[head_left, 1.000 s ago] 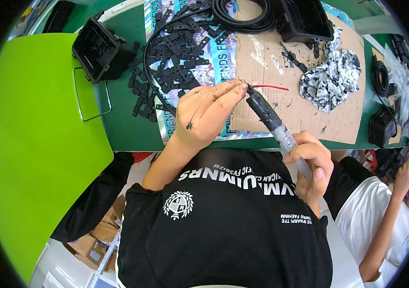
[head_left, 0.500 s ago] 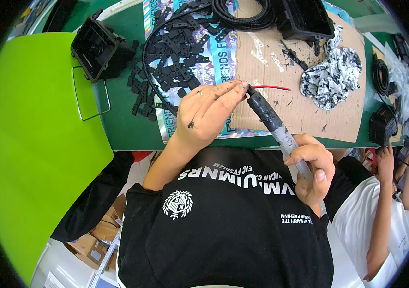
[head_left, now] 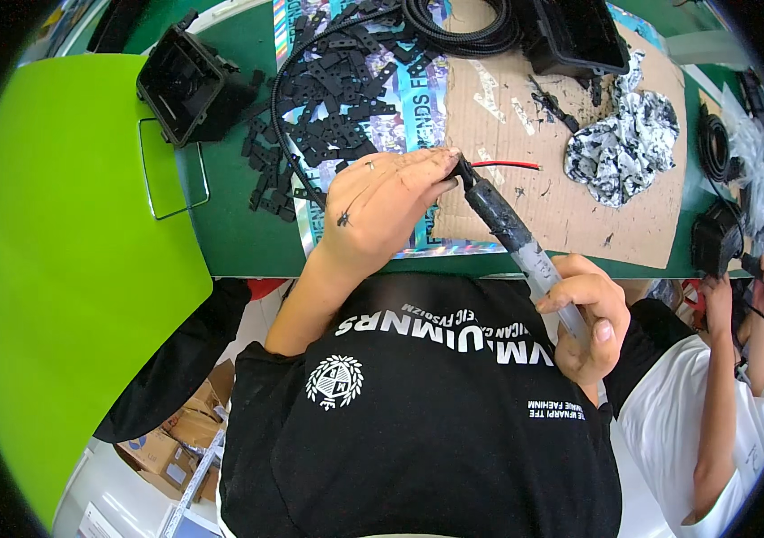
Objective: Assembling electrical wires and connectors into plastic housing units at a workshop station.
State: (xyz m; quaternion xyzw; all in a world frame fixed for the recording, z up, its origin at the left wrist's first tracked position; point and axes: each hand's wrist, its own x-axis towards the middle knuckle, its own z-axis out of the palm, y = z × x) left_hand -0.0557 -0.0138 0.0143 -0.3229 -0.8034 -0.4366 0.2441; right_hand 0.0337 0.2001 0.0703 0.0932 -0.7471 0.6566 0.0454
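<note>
My left hand [head_left: 386,206] is closed, its fingertips pinching the end of a black braided cable [head_left: 280,117]. A red-and-black wire [head_left: 507,164] sticks out to the right past those fingertips. My right hand [head_left: 590,316] is wrapped round the lower part of a clear syringe [head_left: 506,224], partly filled with black paste and smeared with it. The syringe slants up to the left, its black nozzle at my left fingertips; whether it touches the cable end is hidden. Black smudges mark my left hand.
Cardboard [head_left: 570,229] covers the table, bearing a stained black-and-white cloth [head_left: 620,148], a cable coil [head_left: 463,40] and a black box [head_left: 570,36]. Small black plates [head_left: 333,90] lie left of it. Another open black box [head_left: 189,85] stands by a green chair [head_left: 68,269]. A co-worker [head_left: 709,403] sits at right.
My left hand has turned slightly, and more of the syringe's nozzle shows beside its fingertips. My right hand keeps its hold on the syringe. The whole view has shifted a little.
</note>
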